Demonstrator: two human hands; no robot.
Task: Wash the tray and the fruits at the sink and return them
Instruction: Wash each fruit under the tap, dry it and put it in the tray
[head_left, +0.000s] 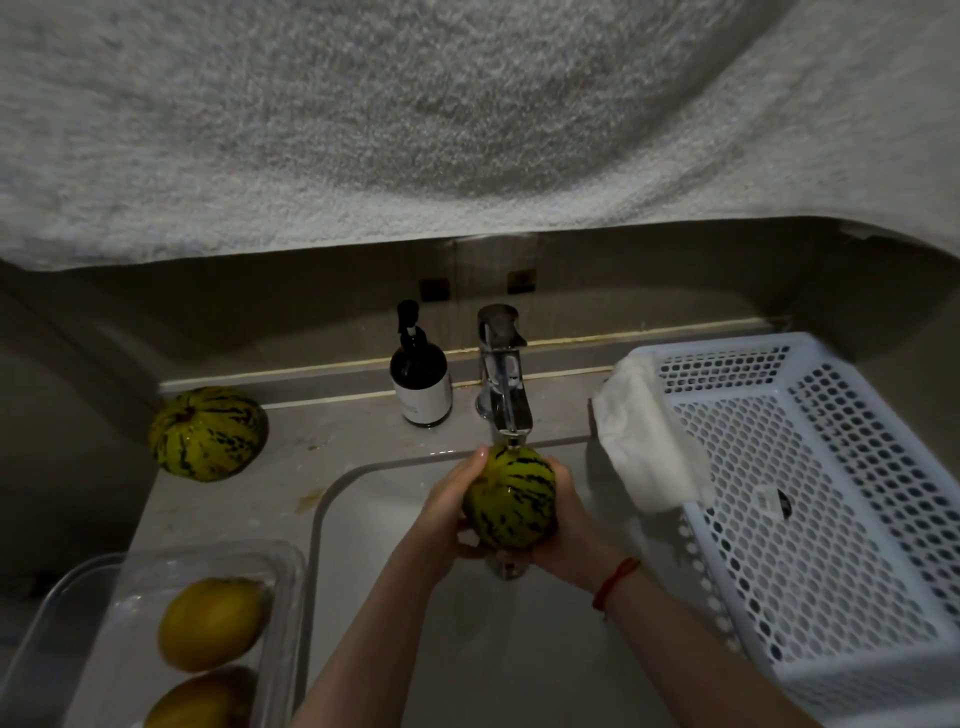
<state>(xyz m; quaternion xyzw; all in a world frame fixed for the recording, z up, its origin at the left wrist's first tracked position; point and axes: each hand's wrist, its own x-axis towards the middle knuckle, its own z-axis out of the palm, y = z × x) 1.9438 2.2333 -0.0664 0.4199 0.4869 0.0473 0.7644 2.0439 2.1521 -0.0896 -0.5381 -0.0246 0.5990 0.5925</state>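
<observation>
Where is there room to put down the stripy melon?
Bare counter lies between the other striped melon and the soap bottle. The clear tray has room behind its two yellow fruits. By the white basket and cloth it is crowded.

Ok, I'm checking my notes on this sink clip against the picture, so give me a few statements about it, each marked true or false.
1. Both hands, left hand and right hand, hold a striped melon under the faucet. True.
2. The second striped melon lies in the white basket. False: it sits on the counter left of the sink.
3. The clear tray at lower left holds two yellow fruits. True.
4. The dark pump bottle stands right of the faucet. False: it stands left of it.
5. A white cloth hangs over the basket's left edge. True.
</observation>
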